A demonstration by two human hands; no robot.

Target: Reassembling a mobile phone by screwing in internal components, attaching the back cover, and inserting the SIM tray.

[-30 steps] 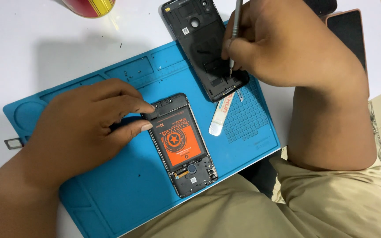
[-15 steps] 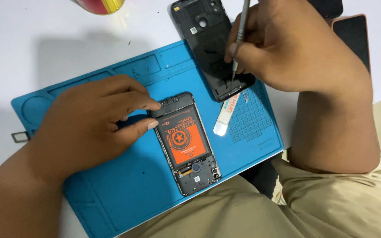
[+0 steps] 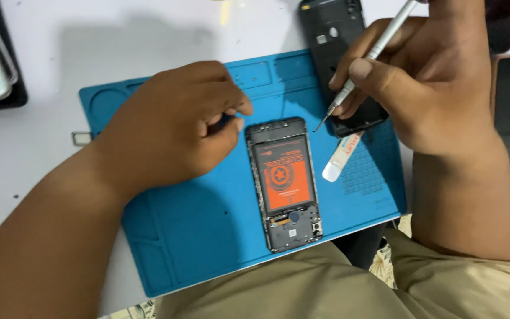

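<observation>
The blue silicone repair mat lay across the white table, its long edges slanting from nine o'clock up toward three. At the mat's centre sat the opened smartphone, back removed, its orange battery showing and the small circuit board toward six o'clock. My left hand rested on the mat at nine o'clock of the phone, fingers curled in, thumb and forefinger pinched narrow right beside the phone's top left corner; whether they held anything small I could not tell. My right hand hovered at two o'clock of the phone, fingers closed around a slim silver screwdriver, its tip pointing down just off the phone's top right corner. Under that hand, the black back cover lay half on the mat, half on the table. A small white tube lay on the mat at three o'clock of the phone. A tiny metal SIM tray sat on the table off the mat's nine o'clock edge.
</observation>
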